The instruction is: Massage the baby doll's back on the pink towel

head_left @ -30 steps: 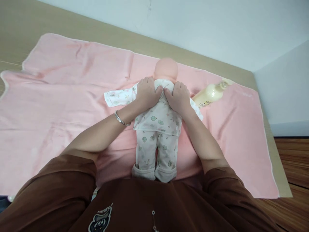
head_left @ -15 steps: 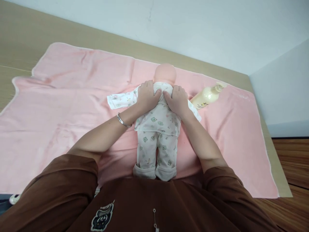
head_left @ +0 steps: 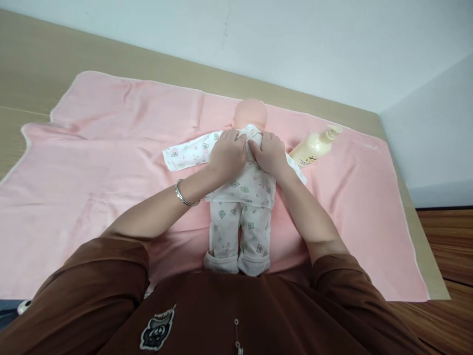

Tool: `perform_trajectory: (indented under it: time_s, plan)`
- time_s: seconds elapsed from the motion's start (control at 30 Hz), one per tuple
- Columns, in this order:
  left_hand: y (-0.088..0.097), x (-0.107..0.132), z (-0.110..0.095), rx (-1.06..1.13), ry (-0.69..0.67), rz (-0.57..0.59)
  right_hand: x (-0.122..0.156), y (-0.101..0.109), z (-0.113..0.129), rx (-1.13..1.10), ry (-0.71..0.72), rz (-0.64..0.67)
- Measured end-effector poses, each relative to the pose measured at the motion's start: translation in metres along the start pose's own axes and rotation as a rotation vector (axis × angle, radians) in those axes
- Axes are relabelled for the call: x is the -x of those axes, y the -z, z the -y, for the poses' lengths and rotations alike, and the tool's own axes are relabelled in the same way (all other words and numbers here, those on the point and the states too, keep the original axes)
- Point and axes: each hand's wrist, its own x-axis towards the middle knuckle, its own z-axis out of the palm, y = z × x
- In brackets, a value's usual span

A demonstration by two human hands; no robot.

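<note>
A baby doll (head_left: 242,190) in a white printed shirt and trousers lies stretched out in front of me, its bald head (head_left: 250,113) away from me and no face showing. My left hand (head_left: 227,154) is closed on the shirt at the upper left, thumb and fingers drawn together near the collar. On the other shoulder, my right hand (head_left: 270,154) has its fingers bent over the cloth and its thumb pointing inward. Creases run through the shirt collar (head_left: 251,130) between the two thumbs. One flat sleeve (head_left: 190,152) reaches out to the left.
Under the doll spreads a wrinkled pink blanket (head_left: 111,172) on a wood-toned table (head_left: 25,54). A pale yellow pump bottle (head_left: 314,148) lies to the right, beside the right sleeve. A white wall (head_left: 258,39) rises behind the table.
My left hand has slid slightly inward and its fingers have curled more, bunching the shirt near the collar. The right hand has barely moved.
</note>
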Motion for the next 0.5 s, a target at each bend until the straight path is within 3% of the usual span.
perform_trajectory:
  time_s: [0.13, 0.23, 0.4, 0.5]
  plan:
    - [-0.004, -0.005, 0.006, 0.06, 0.005, -0.026, -0.001, -0.001, -0.001, -0.006, 0.008, -0.026]
    - [-0.003, -0.012, 0.011, 0.088, 0.025, 0.022, 0.003, 0.0, 0.001, 0.006, 0.017, -0.042]
    - [-0.005, -0.024, 0.024, 0.173, 0.119, 0.095, 0.03, 0.007, 0.018, 0.087, 0.122, -0.026]
    - [-0.012, -0.027, 0.031, 0.185, 0.134, 0.076, 0.045, 0.011, 0.029, 0.09, 0.148, -0.007]
